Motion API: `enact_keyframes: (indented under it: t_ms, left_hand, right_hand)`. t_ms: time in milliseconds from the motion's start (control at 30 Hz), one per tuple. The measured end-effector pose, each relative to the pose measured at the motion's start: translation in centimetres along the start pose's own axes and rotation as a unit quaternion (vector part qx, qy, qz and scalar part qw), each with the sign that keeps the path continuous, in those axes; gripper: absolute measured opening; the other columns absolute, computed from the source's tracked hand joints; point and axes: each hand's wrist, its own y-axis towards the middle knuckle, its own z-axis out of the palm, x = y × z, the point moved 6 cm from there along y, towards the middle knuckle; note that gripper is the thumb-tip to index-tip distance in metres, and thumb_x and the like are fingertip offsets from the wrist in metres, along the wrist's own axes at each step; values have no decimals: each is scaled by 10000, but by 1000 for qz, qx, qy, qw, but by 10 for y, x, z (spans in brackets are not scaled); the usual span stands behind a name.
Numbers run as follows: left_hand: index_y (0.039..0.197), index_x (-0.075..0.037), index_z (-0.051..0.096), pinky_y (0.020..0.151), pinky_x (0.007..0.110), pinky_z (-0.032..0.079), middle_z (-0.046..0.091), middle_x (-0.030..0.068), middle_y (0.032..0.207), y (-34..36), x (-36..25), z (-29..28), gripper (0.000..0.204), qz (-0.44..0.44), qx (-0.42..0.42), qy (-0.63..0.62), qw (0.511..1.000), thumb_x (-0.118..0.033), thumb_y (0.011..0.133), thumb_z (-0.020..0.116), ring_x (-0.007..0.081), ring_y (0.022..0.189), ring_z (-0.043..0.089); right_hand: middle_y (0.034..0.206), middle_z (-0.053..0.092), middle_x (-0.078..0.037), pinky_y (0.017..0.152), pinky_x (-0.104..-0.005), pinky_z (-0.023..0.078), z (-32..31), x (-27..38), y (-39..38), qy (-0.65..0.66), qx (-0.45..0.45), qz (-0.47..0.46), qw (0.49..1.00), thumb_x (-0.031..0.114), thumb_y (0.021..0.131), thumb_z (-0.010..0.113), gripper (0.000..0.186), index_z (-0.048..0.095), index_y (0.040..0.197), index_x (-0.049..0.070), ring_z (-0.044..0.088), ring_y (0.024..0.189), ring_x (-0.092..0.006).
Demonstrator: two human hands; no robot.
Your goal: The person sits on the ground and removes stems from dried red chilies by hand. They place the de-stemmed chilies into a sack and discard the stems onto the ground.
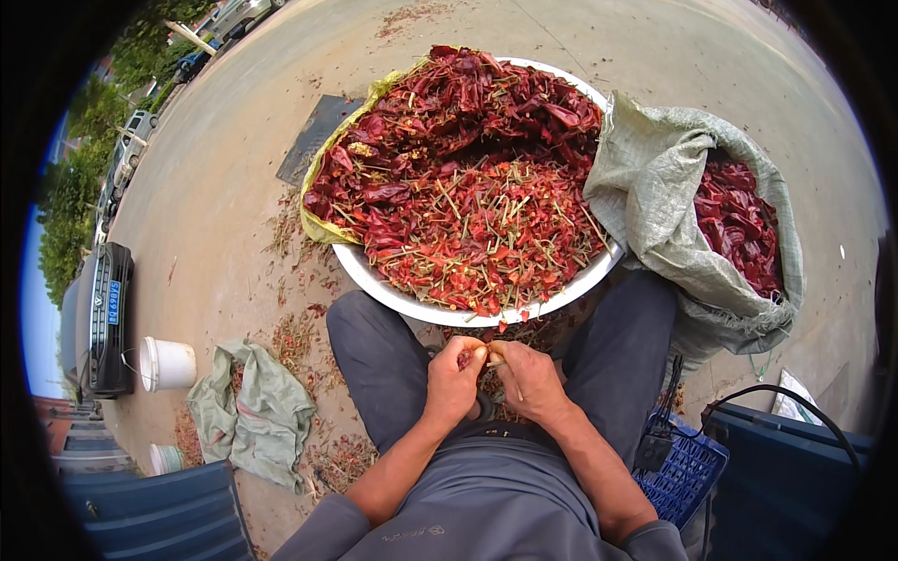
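My left hand (pixel 451 385) is closed around a dried red chili pepper (pixel 464 359), partly hidden by its fingers. Thumb and fingertips of my right hand (pixel 529 381) pinch together right beside it, at what looks like the chili's stem end. Both hands meet between my knees, just below a wide white basin (pixel 440 310). Loose stems and red scraps (pixel 496 234) fill the basin's near part. Dark dried chilies (pixel 383 192) are heaped behind them, spilling from a yellow sack (pixel 321 230).
Right of the basin stands a pale woven sack (pixel 650 192) of red chilies (pixel 737 224). A blue crate (pixel 687 472) sits by my right hip. On the left are a crumpled sack (pixel 267 411), a white bucket (pixel 170 364) and a parked car (pixel 101 323). Scraps litter the ground.
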Motion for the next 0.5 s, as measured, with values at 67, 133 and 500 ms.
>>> enact_keyframes:
  t_ms: [67, 133, 500]
  left_hand:
    - [1001, 8, 646, 663, 258, 481, 652, 38, 824, -1, -7, -3, 87, 11, 8, 46, 999, -61, 949, 643, 81, 721, 574]
    - [1002, 2, 646, 663, 277, 484, 654, 66, 820, -2, -9, -4, 93, 37, 28, 55, 997, -65, 938, 655, 106, 718, 585]
    - [966, -3, 609, 700, 429, 495, 658, 194, 858, -16, 12, -4, 116, 28, 87, 152, 984, -30, 860, 647, 374, 798, 648]
  right_hand:
    - [829, 629, -182, 635, -416, 524, -1, 0, 2, 44, 27, 21, 998, 19, 889, 630, 176, 603, 1061, -11, 658, 767, -354]
    - [822, 631, -188, 641, -425, 520, -1, -4, 4, 92, 98, 107, 985, 36, 917, 608, 153, 605, 1061, -13, 654, 761, -371]
    - [774, 597, -284, 662, -529, 492, 37, -19, -28, -14, 139, 95, 986, 106, 896, 583, 173, 489, 912, -37, 612, 748, -482]
